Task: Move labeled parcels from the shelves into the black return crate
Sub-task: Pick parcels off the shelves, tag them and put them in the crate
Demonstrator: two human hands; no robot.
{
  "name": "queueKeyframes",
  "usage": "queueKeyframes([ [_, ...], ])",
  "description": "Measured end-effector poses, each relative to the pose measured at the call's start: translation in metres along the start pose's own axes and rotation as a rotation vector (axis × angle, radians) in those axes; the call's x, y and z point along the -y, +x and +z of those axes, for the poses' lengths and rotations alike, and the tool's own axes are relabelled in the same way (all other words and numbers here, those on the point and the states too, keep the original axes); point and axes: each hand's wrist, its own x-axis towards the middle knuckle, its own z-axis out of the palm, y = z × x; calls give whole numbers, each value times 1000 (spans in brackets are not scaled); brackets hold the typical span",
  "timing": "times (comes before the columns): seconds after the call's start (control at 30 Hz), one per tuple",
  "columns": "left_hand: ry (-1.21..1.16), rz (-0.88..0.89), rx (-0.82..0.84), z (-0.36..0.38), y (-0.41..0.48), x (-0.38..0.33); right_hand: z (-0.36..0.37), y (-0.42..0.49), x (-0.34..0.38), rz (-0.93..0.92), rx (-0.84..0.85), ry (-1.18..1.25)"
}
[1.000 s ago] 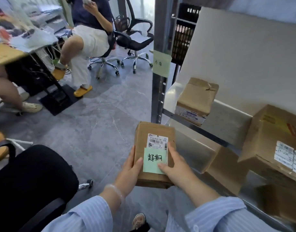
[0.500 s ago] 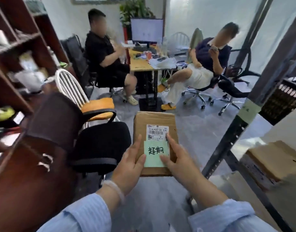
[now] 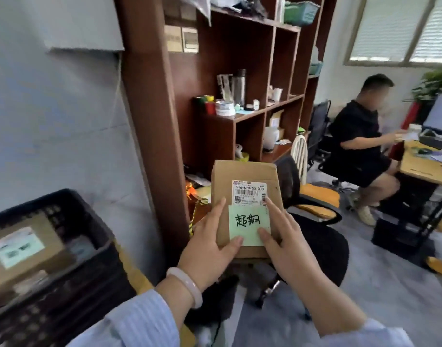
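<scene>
I carry a small brown cardboard parcel (image 3: 245, 176) in front of me with both hands. It bears a white barcode label (image 3: 250, 192) and a green sticky note (image 3: 247, 227) with black handwriting. My left hand (image 3: 210, 249) grips its left side, thumb on the note's lower corner. My right hand (image 3: 282, 244) grips the right side, thumb on the note. The black return crate (image 3: 72, 204) stands at the lower left, blurred, with another brown parcel (image 3: 27, 249) carrying a green note inside.
A dark wooden shelf unit (image 3: 150, 121) full of tape rolls and small items stands straight ahead. A black office chair (image 3: 322, 244) sits below the parcel. A person in black (image 3: 360, 136) sits at a desk (image 3: 425, 171) on the right. A grey wall fills the left.
My view has swung left from the metal shelves, past the seated people, to the wooden shelf unit and the black crate. The parcel stays held in both hands the same way.
</scene>
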Motion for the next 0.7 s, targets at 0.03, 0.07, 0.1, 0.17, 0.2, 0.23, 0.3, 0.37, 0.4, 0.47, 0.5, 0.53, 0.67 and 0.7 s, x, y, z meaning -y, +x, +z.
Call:
queueKeyframes([
  [0.03, 6, -26, -46, -21, -5, 10, 18, 7, 17, -40, 35, -4],
  [0.07, 6, -50, -96, -43, -12, 20, 37, 13, 36, -78, 66, -6],
  [0.1, 1, -79, -141, -64, -19, 31, 58, 19, 52, -119, 92, -7],
  [0.17, 4, -117, -234, -108, -34, 52, 100, 25, 87, -187, 142, -4],
  [0.2, 15, -139, -269, -130, -42, 63, 121, 26, 105, -217, 168, 0],
  [0.23, 25, -162, -303, -152, -50, 73, 141, 27, 122, -245, 195, 8],
  [0.3, 41, -185, -369, -193, -61, 90, 177, 32, 155, -293, 235, 24],
  [0.37, 40, -209, -426, -230, -72, 104, 208, 39, 186, -354, 252, 28],
  [0.4, 34, -227, -444, -246, -77, 110, 222, 42, 200, -384, 260, 36],
  [0.47, 10, -266, -484, -275, -87, 125, 250, 46, 224, -426, 300, 46],
  [0.5, 7, -285, -504, -287, -93, 133, 263, 46, 234, -434, 330, 43],
  [0.53, 9, -303, -521, -297, -100, 139, 276, 45, 243, -437, 362, 42],
  [0.67, -28, -397, -565, -334, -125, 160, 320, 38, 272, -432, 493, 53],
  [0.7, -44, -418, -578, -342, -129, 164, 329, 38, 278, -446, 517, 50],
])
